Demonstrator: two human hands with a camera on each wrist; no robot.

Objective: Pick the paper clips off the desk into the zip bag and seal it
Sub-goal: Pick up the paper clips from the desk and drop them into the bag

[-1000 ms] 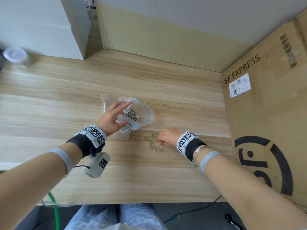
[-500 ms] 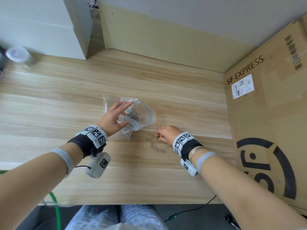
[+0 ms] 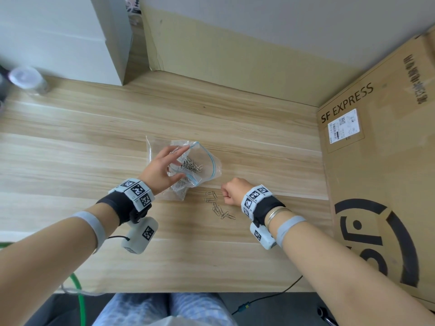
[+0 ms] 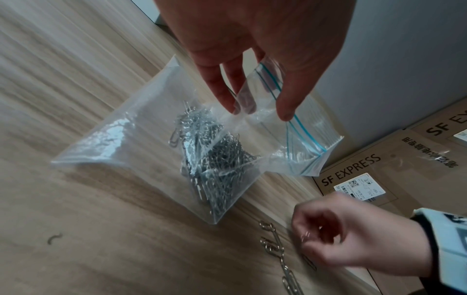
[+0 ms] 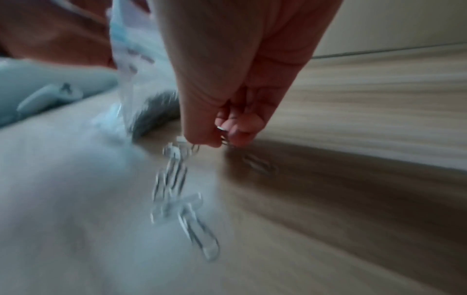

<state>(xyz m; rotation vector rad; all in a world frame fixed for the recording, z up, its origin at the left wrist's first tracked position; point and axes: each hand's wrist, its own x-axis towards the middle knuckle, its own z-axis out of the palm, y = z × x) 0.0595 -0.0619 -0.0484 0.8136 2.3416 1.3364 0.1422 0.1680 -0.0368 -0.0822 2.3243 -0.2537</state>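
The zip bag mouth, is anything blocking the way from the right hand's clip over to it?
Nothing visible blocks it. The right hand pinches a paper clip just off the desk, beside the zip bag. The left hand holds the bag's mouth open, facing the right hand, with only bare desk between.

I see a pale wood-grain table (image 3: 70, 142) running wall to wall. Behind it a grey wall (image 3: 282, 31) with a cardboard sheet (image 3: 211, 50) leaning along its foot. A white box (image 3: 58, 36) stands at the back left, a brown carton (image 3: 381, 175) printed SF EXPRESS on the right. Below the table edge, dark floor (image 3: 270, 309) with a black cable (image 3: 277, 294) and a green hose (image 3: 81, 300). Soft, even daylight.
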